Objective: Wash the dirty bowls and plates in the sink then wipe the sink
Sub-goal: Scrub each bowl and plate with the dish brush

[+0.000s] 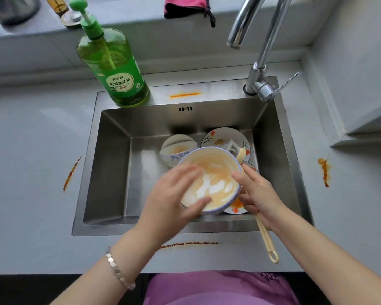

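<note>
Head view, left hand (172, 194) gripping bowl (211, 179) rim, right hand (259, 195) clutching brush (265, 238) alongside

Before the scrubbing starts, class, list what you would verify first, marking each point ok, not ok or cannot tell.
1. Bowl gripped by the left hand: ok, its fingers curl over the rim.
2. Brush held in the right hand: ok, the handle runs through it.
3. Bowl held above the sink: ok.
4. Brush head inside the bowl: not ok, it sits beyond the far rim, over the plate.
5. Faucet running: not ok, no stream shows.
6. Soap on the brush: cannot tell.
</note>
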Demonstrator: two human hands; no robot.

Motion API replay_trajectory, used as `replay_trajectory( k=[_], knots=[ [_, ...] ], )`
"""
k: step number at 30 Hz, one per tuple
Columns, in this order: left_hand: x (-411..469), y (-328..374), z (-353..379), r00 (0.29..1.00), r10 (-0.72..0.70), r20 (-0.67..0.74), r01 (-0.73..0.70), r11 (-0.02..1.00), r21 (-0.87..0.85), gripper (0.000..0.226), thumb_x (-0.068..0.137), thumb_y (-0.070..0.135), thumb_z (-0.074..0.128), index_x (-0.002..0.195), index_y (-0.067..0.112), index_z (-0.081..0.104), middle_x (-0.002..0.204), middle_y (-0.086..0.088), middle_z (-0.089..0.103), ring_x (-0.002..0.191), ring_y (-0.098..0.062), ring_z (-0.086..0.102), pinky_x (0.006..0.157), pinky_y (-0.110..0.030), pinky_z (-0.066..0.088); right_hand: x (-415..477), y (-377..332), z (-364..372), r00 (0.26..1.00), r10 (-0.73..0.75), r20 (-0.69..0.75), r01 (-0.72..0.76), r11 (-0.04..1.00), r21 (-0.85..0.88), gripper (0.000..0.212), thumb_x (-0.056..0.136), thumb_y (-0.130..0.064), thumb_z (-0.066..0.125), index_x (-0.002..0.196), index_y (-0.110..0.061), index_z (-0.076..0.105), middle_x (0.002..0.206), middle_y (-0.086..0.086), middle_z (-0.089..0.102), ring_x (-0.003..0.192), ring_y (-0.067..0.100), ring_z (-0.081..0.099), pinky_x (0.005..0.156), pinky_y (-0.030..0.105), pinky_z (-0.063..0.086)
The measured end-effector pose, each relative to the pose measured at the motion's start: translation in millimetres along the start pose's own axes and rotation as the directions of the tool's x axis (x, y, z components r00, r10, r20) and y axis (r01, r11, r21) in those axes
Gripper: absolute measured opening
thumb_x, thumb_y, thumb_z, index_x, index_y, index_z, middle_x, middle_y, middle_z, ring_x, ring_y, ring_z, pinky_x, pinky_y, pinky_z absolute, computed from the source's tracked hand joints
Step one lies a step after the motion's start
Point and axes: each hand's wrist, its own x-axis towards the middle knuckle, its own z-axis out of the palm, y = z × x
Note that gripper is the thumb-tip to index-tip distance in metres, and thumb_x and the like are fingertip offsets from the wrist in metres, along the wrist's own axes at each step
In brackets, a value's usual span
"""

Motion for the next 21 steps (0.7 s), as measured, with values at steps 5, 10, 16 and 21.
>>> replay_trajectory(
  k=[5, 10, 16, 21],
  knots=[
    [-3.5, 12.2, 21.4, 0.98, 0.117, 0.159, -0.149, 0.967, 0.206, 0.018, 0.065, 0.023, 0.06, 0.081, 0.02, 0.066, 0.067, 0.011, 0.063, 0.059, -0.013, 0.059, 0.043, -0.019, 0.036, -2.2, -4.8, 17.3, 0.997, -0.046, -0.063, 0.043, 0.998, -0.053, 0.054, 0.082, -0.034, 0.064, 0.133, -0.029, 0.048, 0.054, -0.006, 0.053, 0.04, 0.006, 0.025, 0.035, 0.018, 0.023],
    [0.9, 6.5, 8.6, 0.941, -0.334, 0.063, 0.339, 0.931, -0.135, 0.021, 0.073, 0.001, 0.065, 0.07, 0.015, 0.05, 0.062, 0.007, 0.057, 0.06, -0.015, 0.049, 0.053, -0.026, 0.041, -15.3, -22.8, 25.6, 0.982, -0.188, 0.005, 0.184, 0.951, -0.249, 0.01, 0.091, -0.042, 0.05, 0.099, -0.044, 0.056, 0.089, 0.014, 0.069, 0.036, 0.003, 0.043, 0.042, 0.014, 0.028],
    [11.4, -9.5, -12.6, 0.769, -0.572, 0.285, 0.607, 0.513, -0.607, 0.032, 0.057, 0.006, 0.076, 0.086, 0.013, 0.065, 0.068, 0.003, 0.07, 0.064, -0.01, 0.063, 0.059, -0.022, 0.049, -20.1, -10.3, 15.8, 0.889, -0.386, 0.246, 0.421, 0.479, -0.77, 0.038, 0.096, -0.033, 0.044, 0.128, -0.054, 0.041, 0.072, -0.011, 0.066, 0.07, 0.006, 0.059, 0.071, 0.027, 0.047],
    [8.8, -12.2, -22.6, 0.782, -0.554, 0.286, 0.6, 0.545, -0.585, 0.032, 0.061, 0.005, 0.079, 0.089, 0.014, 0.067, 0.07, 0.004, 0.072, 0.066, -0.006, 0.065, 0.063, -0.022, 0.052, -28.6, -18.9, 17.7, 0.873, -0.346, 0.345, 0.447, 0.282, -0.849, 0.038, 0.096, -0.033, 0.044, 0.126, -0.057, 0.04, 0.076, -0.01, 0.066, 0.064, 0.01, 0.051, 0.063, 0.024, 0.042]
  ],
)
